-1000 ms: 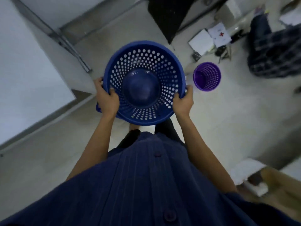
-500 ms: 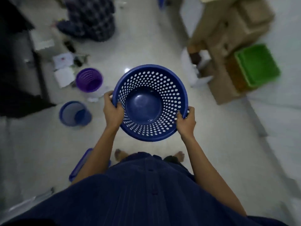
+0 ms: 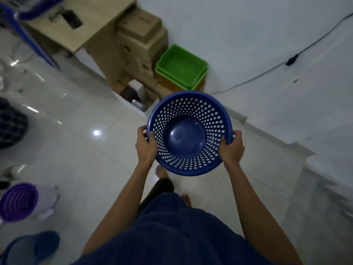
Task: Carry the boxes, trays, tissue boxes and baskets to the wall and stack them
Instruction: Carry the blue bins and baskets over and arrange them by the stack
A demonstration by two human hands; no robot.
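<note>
I hold a round blue perforated basket in front of my body, opening upward and nothing inside. My left hand grips its left rim with the thumb inside. My right hand grips the right rim the same way. Just beyond the basket, against the white wall, stand two nested green trays on a brown box, beside stacked cardboard boxes. A purple basket and a blue basket stand on the floor at the lower left.
A large cardboard box and a blue frame stand at the upper left. A black cable runs down the wall. A dark bundle lies at the left edge. The floor is glossy white tile; my bare feet show below the basket.
The view has swung round toward the wall. The green trays and cardboard boxes now lie directly ahead and closer. Both hands keep the same grip on the blue basket.
</note>
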